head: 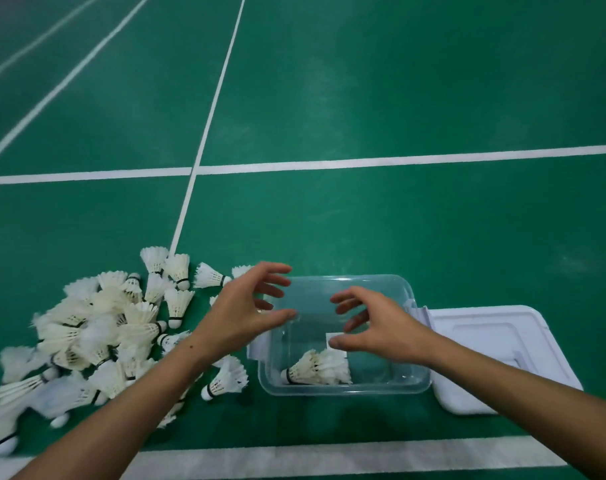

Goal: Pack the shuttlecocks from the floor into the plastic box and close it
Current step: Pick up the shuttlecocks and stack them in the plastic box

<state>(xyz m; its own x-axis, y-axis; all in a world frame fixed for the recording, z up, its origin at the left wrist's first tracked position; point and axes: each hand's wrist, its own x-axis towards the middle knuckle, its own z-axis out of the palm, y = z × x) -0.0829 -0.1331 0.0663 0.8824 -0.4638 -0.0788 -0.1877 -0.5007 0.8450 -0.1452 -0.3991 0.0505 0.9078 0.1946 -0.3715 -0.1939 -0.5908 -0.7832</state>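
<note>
A clear plastic box [409, 382] stands open on the green floor in front of me. A couple of white shuttlecocks [315, 368] lie inside it near the front wall. My left hand [246, 306] hovers over the box's left rim with fingers spread and nothing in it. My right hand [371, 323] hangs above the box's middle, fingers apart and empty too. A big heap of white shuttlecocks [97, 327] lies on the floor left of the box. One shuttlecock [225, 379] rests just beside the box's left wall. The white lid [502, 348] lies flat to the right of the box.
White court lines [329, 164] cross the green floor ahead, and another white line [329, 459] runs along the floor close to me, under my arms. Open green floor stretches beyond the box and lid.
</note>
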